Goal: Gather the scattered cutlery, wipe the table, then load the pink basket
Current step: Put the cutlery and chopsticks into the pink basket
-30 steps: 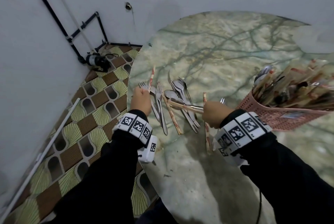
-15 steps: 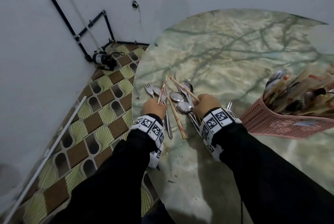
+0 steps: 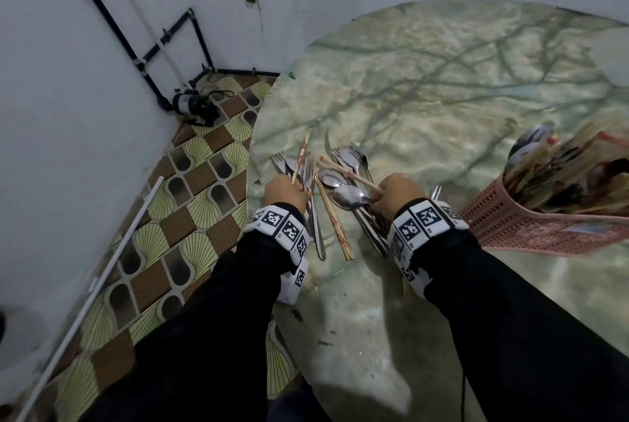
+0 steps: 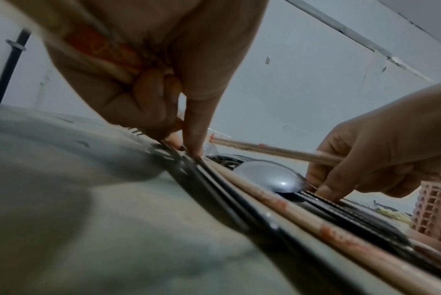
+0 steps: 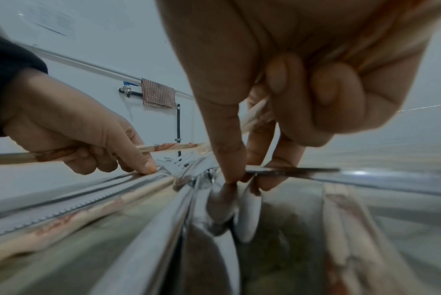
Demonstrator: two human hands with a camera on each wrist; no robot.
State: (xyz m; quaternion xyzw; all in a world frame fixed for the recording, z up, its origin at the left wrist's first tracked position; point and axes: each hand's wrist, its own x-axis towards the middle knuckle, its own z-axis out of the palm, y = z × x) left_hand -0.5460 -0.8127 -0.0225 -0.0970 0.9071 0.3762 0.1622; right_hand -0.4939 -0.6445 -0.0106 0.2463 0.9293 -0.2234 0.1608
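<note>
Head view: Our left hand (image 3: 285, 191) grips a red-printed chopstick (image 3: 301, 160); our right hand (image 3: 398, 193) clutches a chopstick pair (image 3: 350, 174) and a spoon (image 3: 348, 197) above the cutlery pile (image 3: 326, 190) at the marble table (image 3: 442, 88)'s 9 o'clock edge. The pink basket (image 3: 531, 227), already bristling with utensils, stands at 3 o'clock.
Left wrist: Our curled fingers (image 4: 194, 127) press down onto handles.
Right wrist: Our fingertips (image 5: 229, 163) pinch the spoon's handle.

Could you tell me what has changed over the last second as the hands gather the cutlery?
The right hand moved left toward the left hand, swinging its chopsticks up and away and taking hold of a spoon. The left hand keeps its chopstick. The pink basket and loose cutlery on the table stayed put.
</note>
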